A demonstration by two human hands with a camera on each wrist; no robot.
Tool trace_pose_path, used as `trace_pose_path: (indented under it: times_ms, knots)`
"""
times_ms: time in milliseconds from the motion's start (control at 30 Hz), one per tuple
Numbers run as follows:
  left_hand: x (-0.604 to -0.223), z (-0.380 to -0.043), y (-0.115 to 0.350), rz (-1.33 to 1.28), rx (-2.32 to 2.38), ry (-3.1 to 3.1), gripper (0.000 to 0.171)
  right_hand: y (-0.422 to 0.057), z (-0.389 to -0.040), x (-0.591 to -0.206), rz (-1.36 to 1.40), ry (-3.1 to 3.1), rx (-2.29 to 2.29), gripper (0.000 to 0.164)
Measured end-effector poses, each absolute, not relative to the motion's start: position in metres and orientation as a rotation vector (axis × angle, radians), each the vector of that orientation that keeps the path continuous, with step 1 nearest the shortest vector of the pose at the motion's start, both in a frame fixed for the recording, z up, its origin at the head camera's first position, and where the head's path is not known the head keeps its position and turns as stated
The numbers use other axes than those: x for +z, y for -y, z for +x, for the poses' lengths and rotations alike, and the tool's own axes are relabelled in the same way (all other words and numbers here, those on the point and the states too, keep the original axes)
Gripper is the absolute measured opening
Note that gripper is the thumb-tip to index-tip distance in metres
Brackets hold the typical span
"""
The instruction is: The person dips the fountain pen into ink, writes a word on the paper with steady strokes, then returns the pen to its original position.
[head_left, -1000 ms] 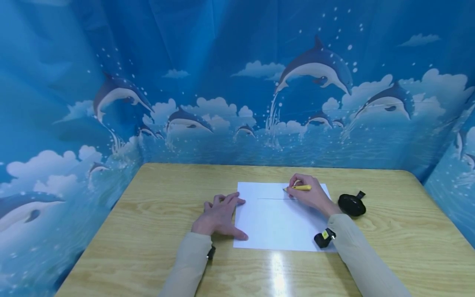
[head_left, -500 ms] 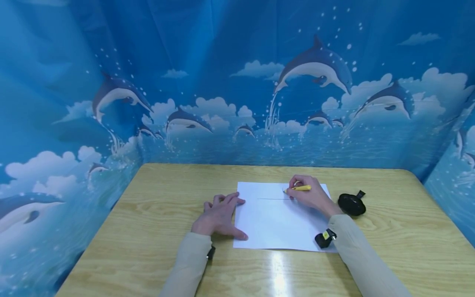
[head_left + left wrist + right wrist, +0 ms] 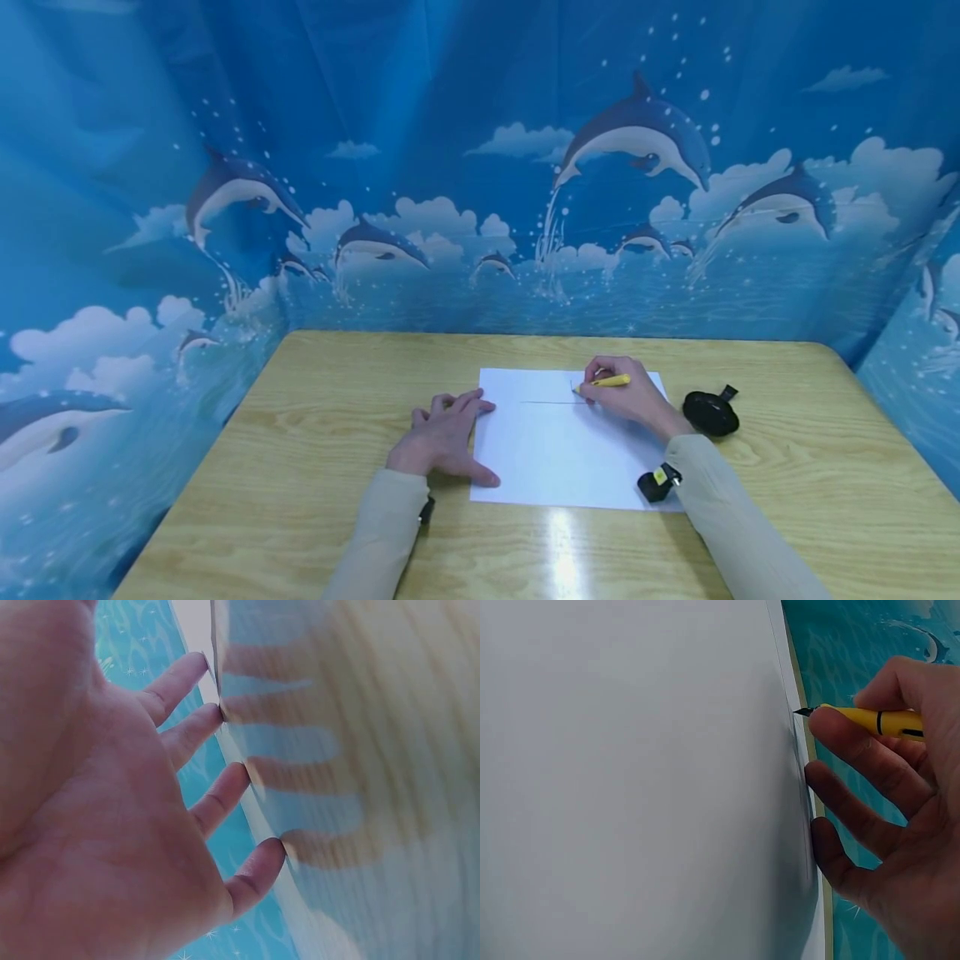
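Note:
A white sheet of paper (image 3: 558, 462) lies on the wooden table. My right hand (image 3: 632, 393) pinches a yellow fountain pen (image 3: 613, 381) between thumb and fingers, its dark nib at the paper in the right wrist view. A long thin horizontal line (image 3: 551, 402) is drawn across the upper part of the sheet, and a short upright stroke (image 3: 572, 386) stands above it, ending at the nib. My left hand (image 3: 442, 442) rests with spread fingers at the sheet's left edge, thumb on its lower left part. Its fingertips (image 3: 262, 862) touch down in the left wrist view.
Right of the paper sits a small round black object (image 3: 711, 414) with a short tab. A black wrist camera (image 3: 657, 483) hangs from the right sleeve over the sheet's lower right corner. A blue dolphin-print curtain (image 3: 450, 275) rises behind the table's far edge.
The right hand has drawn the pen slightly toward me, and the short upright stroke on the paper has become visible and longer. The left hand has stayed in place.

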State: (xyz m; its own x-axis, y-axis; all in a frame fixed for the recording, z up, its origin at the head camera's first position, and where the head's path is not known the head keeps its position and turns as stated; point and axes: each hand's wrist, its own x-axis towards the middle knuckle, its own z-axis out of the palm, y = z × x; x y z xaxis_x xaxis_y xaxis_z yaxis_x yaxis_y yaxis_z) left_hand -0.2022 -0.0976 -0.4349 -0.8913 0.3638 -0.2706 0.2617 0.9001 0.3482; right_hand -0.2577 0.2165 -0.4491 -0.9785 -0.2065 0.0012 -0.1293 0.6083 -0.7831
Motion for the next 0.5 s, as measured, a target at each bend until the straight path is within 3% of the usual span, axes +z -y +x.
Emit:
trace_pose_path:
  times_ms: [500]
  knots:
    - [-0.4332, -0.2018, 0.0969, 0.458, 0.423, -2.735, 0.105, -0.2167, -0.2556, -0.4496, -0.319, -2.707, -1.346, 0.011]
